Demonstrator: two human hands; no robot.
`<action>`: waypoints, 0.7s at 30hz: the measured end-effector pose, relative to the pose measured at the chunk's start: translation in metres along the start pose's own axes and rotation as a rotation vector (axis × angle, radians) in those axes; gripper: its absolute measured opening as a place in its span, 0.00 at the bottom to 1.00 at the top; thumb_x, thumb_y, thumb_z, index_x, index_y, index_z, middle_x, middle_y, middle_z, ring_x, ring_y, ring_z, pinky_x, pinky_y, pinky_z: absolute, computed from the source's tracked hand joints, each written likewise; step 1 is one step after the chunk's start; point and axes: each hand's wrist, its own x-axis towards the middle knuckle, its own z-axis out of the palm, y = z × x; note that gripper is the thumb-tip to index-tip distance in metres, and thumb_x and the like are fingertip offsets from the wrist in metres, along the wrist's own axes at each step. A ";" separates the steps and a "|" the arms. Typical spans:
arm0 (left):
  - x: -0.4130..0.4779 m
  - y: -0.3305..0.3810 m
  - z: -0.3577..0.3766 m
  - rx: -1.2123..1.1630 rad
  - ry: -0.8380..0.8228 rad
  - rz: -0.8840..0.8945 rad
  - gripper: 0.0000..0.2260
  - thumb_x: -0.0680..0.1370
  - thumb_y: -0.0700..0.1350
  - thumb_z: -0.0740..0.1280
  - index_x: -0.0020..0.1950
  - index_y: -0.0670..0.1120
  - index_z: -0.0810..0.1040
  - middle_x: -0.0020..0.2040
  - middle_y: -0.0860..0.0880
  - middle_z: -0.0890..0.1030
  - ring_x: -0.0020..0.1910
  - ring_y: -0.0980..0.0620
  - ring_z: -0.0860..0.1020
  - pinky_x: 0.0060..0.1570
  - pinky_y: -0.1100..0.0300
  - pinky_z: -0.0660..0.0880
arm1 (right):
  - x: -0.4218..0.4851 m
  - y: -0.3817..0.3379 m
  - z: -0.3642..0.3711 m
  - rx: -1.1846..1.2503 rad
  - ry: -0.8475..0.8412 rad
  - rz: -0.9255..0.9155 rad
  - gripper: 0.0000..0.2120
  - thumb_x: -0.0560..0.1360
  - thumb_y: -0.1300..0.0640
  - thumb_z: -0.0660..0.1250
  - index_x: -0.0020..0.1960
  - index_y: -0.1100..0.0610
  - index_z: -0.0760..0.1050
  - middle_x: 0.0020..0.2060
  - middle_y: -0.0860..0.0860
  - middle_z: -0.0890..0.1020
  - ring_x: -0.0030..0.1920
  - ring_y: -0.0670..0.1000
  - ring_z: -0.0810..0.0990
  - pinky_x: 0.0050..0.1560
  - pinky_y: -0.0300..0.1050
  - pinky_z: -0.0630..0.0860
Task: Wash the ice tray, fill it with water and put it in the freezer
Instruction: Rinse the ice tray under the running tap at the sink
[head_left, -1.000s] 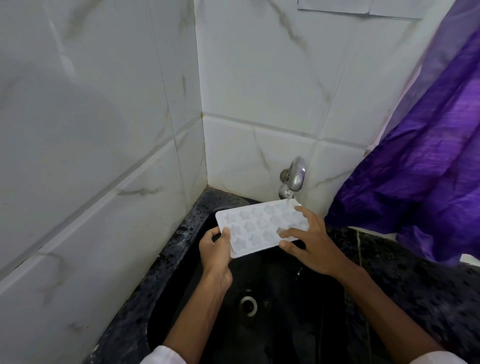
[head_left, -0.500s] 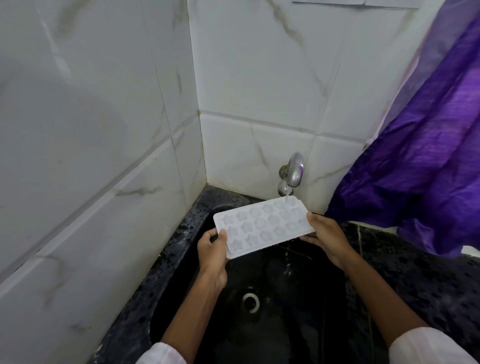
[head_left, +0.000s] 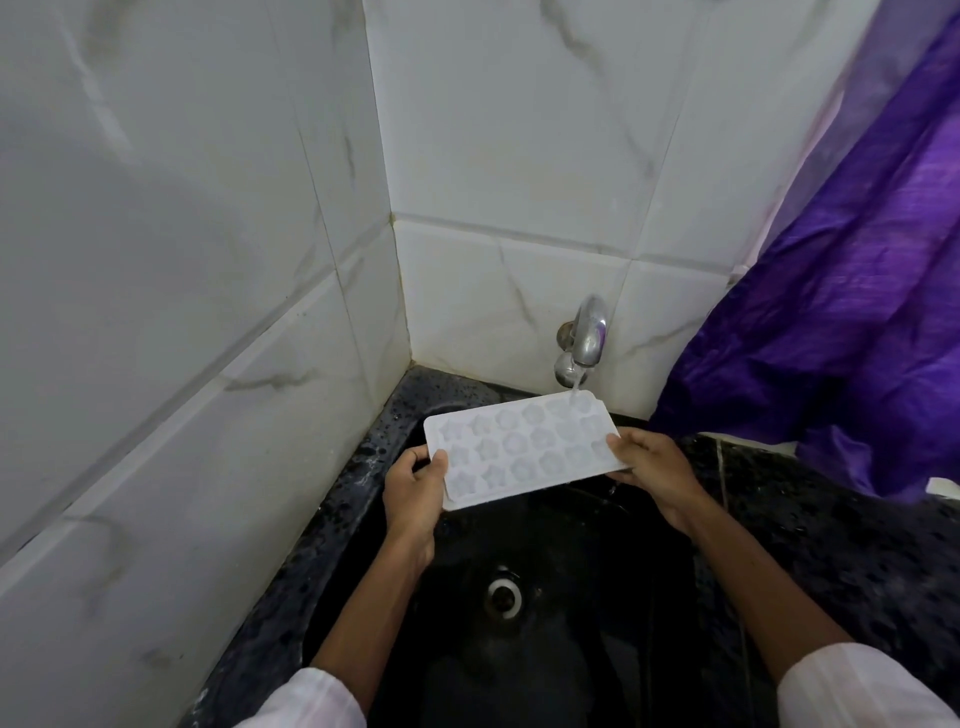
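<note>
the white ice tray (head_left: 522, 451) is held face up over the black sink (head_left: 545, 649), its far right corner under the tap (head_left: 588, 332), where a thin stream of water (head_left: 575, 387) lands in a cavity. the left hand (head_left: 415, 491) grips the tray's near left end, thumb on top. the right hand (head_left: 652, 467) clasps its right end.
</note>
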 end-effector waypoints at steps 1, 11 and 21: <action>0.001 -0.001 -0.001 0.014 0.013 0.001 0.05 0.81 0.43 0.66 0.48 0.48 0.80 0.47 0.48 0.86 0.47 0.46 0.85 0.52 0.42 0.82 | 0.000 0.001 0.000 -0.032 -0.001 -0.005 0.08 0.80 0.59 0.64 0.56 0.57 0.80 0.50 0.52 0.84 0.52 0.50 0.83 0.54 0.46 0.80; 0.000 -0.010 -0.011 0.134 -0.004 0.146 0.05 0.80 0.39 0.68 0.47 0.49 0.80 0.40 0.55 0.85 0.41 0.55 0.84 0.38 0.60 0.80 | -0.008 0.013 -0.005 -0.201 0.029 -0.073 0.08 0.76 0.63 0.70 0.54 0.55 0.79 0.46 0.49 0.85 0.46 0.47 0.84 0.44 0.38 0.79; -0.009 -0.033 -0.024 0.254 -0.013 0.293 0.07 0.79 0.36 0.68 0.55 0.45 0.82 0.47 0.53 0.84 0.46 0.61 0.82 0.41 0.72 0.78 | -0.023 0.033 -0.015 -0.471 0.036 -0.137 0.10 0.69 0.63 0.77 0.48 0.56 0.82 0.41 0.47 0.86 0.44 0.45 0.85 0.51 0.44 0.81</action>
